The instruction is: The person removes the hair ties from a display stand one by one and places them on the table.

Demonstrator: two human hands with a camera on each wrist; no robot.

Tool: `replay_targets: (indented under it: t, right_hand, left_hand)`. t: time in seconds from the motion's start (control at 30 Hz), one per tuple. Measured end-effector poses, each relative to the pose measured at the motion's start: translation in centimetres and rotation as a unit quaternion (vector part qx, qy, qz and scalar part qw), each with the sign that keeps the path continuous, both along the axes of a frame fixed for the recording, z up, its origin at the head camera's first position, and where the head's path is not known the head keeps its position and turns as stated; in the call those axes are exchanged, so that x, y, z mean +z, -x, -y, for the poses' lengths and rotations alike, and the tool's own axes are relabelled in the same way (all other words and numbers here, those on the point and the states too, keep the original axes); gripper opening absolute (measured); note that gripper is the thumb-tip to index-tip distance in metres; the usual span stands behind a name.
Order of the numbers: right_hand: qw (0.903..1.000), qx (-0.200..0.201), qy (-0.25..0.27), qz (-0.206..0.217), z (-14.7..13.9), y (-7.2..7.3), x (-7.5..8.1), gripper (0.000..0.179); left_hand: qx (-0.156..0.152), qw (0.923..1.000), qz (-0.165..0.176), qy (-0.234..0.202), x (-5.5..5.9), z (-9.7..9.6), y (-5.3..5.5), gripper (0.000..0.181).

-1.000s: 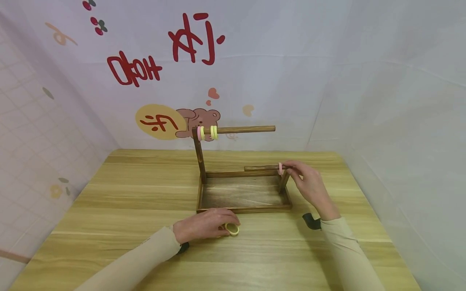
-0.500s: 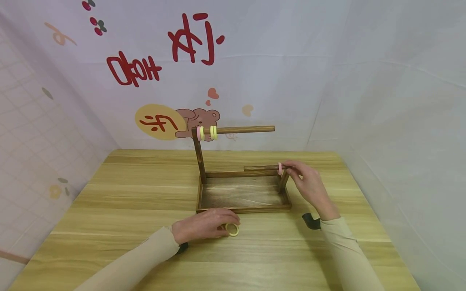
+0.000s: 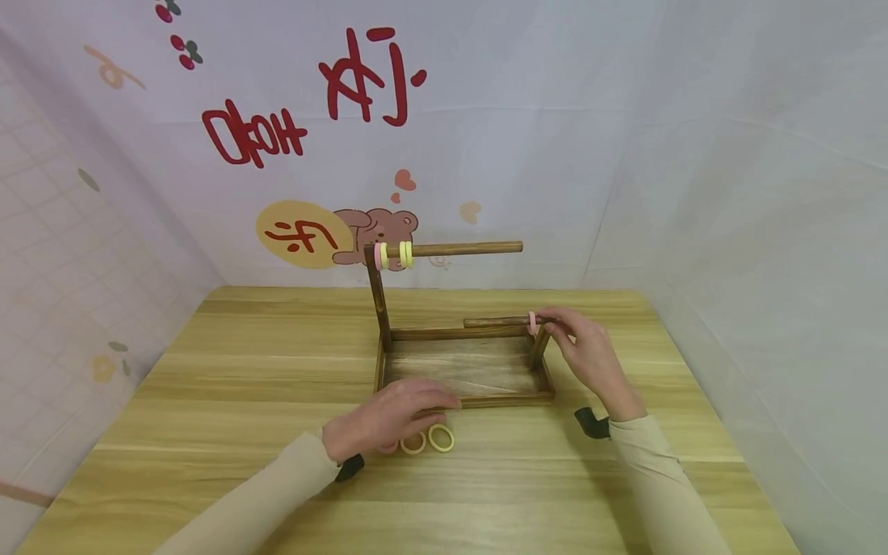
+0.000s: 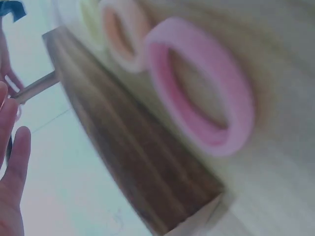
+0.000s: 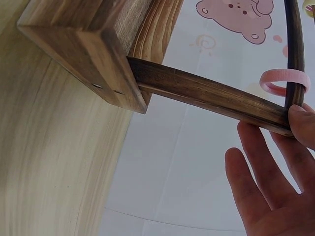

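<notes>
My left hand (image 3: 391, 416) hovers at the front edge of a dark wooden stand, fingers extended and holding nothing. Under and beside it on the table lie a yellow hair tie (image 3: 442, 450), a second, paler one (image 3: 413, 453) and a pink hair tie (image 4: 241, 93), partly hidden by the hand in the head view. My right hand (image 3: 586, 351) grips the stand's short post (image 5: 211, 93) at its top corner, thumb against the lower rod (image 3: 494, 322). Around that rod, right by the fingertips, hangs a pink hair tie (image 3: 532, 322).
The stand's tray (image 3: 499, 400) has a low rim. From its tall left post, an upper rod (image 3: 472, 248) reaches rightward, carrying one pink and several yellow hair ties (image 3: 409, 256). Black elbow-shaped pieces (image 3: 592, 423) sit by both wrists. A printed curtain (image 3: 527, 154) hangs behind the table.
My left hand has let go of the yellow hair tie and risen toward the tray's front rim, uncovering the hair ties beneath. My right hand keeps its grip in the same place.
</notes>
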State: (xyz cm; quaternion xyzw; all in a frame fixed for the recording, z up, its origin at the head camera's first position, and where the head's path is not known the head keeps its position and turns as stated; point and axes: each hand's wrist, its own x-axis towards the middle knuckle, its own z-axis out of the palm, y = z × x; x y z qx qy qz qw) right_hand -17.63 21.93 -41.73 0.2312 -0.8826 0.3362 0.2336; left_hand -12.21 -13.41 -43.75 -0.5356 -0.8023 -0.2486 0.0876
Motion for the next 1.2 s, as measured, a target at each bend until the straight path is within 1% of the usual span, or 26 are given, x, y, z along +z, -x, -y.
replay_targets:
  t: [0.1, 0.23, 0.3, 0.43, 0.47, 0.53, 0.67, 0.73, 0.87, 1.0, 1.2]
  right_hand:
    - [1.0000, -0.001, 0.001, -0.001, 0.0, 0.0, 0.0, 0.027]
    - [1.0000, -0.001, 0.002, 0.000, -0.1, 0.0, 0.0, 0.027]
    - [1.0000, -0.002, 0.001, 0.000, -0.1, 0.0, 0.0, 0.027]
    - [1.0000, -0.003, 0.000, 0.001, -0.1, 0.0, 0.0, 0.028]
    - [1.0000, -0.003, 0.000, 0.001, -0.1, 0.0, 0.0, 0.028]
    - [1.0000, -0.003, 0.001, 0.002, -0.1, -0.1, 0.0, 0.028]
    - [1.0000, -0.004, 0.001, -0.001, -0.1, -0.1, 0.0, 0.028]
    - [1.0000, -0.004, 0.000, -0.002, -0.1, -0.1, 0.0, 0.028]
    - [1.0000, -0.004, -0.002, 0.000, -0.1, -0.1, 0.0, 0.028]
    - [1.0000, -0.003, -0.003, 0.000, -0.1, 0.0, -0.1, 0.028]
    - [1.0000, 0.000, 0.000, 0.000, -0.1, 0.1, -0.1, 0.028]
  left_hand:
    - [-0.001, 0.9994, -0.011, -0.032, 0.4, -0.1, 0.4, 0.035]
    - [-0.011, 0.9971, -0.037, -0.066, 0.7, -0.2, 1.0, 0.033]
    - [-0.015, 0.9953, -0.050, -0.081, 0.9, -0.3, 1.3, 0.031]
    - [-0.022, 0.9926, -0.062, -0.103, 1.4, -0.6, 1.5, 0.030]
    - [-0.019, 0.9922, -0.066, -0.104, 1.5, -0.7, 1.6, 0.030]
    - [-0.012, 0.9925, -0.063, -0.104, 1.7, -0.9, 1.6, 0.031]
    - [0.017, 0.9930, -0.064, -0.098, 2.3, -1.2, 1.5, 0.035]
    - [0.027, 0.9921, -0.068, -0.102, 2.6, -1.5, 1.5, 0.038]
    - [0.031, 0.9861, -0.101, -0.128, 2.9, -2.2, 1.7, 0.042]
    - [0.032, 0.9781, -0.131, -0.159, 3.3, -3.0, 2.1, 0.037]
    - [0.049, 0.9691, -0.156, -0.185, 3.8, -4.1, 2.5, 0.038]
